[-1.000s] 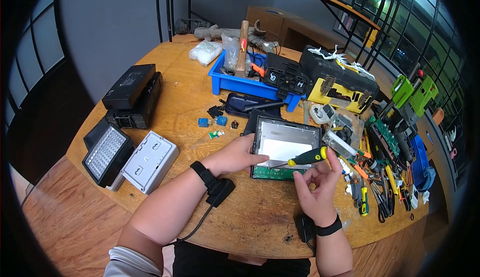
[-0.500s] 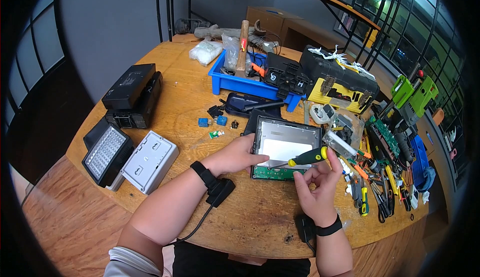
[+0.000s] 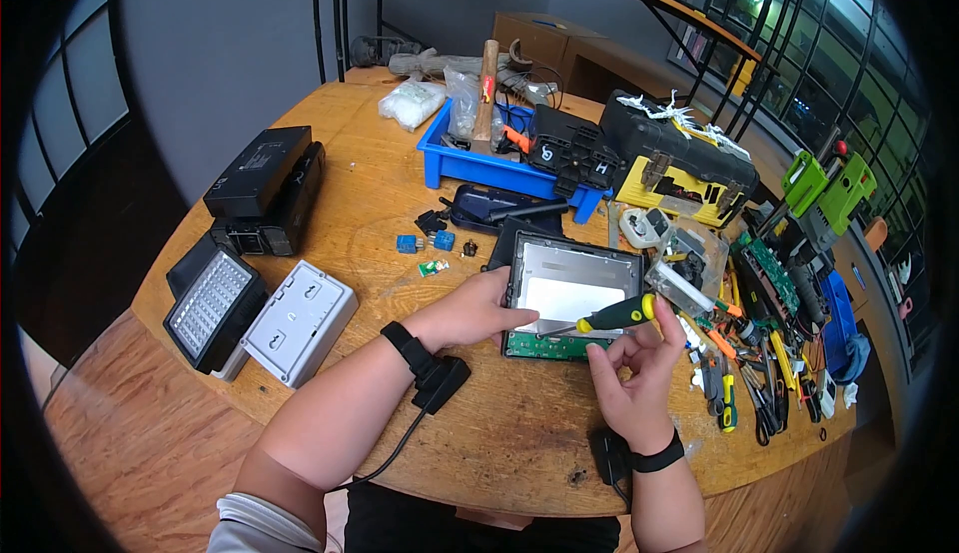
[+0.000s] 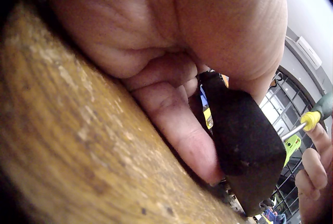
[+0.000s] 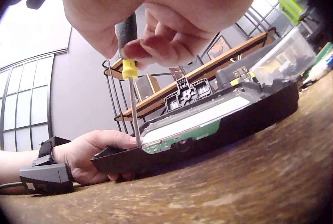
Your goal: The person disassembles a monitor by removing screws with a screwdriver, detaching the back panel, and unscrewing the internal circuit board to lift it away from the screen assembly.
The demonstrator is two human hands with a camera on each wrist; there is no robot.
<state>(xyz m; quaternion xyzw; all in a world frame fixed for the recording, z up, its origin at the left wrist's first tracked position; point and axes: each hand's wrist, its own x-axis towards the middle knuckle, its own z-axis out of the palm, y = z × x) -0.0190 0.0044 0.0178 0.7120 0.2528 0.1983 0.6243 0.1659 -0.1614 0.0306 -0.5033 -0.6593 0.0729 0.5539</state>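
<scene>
A flat electronic device point(image 3: 571, 265) with a black frame, a silver back plate and a green circuit board point(image 5: 200, 140) along its near edge sits on the wooden table. My left hand point(image 3: 468, 311) grips its left side, thumb over the frame and fingers underneath; in the left wrist view a fingertip is tucked below the black casing point(image 4: 250, 146). My right hand point(image 3: 639, 385) holds a green-and-yellow screwdriver point(image 3: 621, 313). Seen from the right wrist, the shaft point(image 5: 134, 112) stands nearly upright, its tip right at the board's left end, beside the left thumb.
Blue connectors point(image 3: 408, 244) lie beyond the left hand. A white box point(image 3: 300, 323) and an LED lamp point(image 3: 213, 310) stand at left, black boxes point(image 3: 262, 188) behind. A blue bin point(image 3: 489, 171) and toolbox point(image 3: 679, 158) stand at the back; loose tools point(image 3: 759, 373) crowd the right.
</scene>
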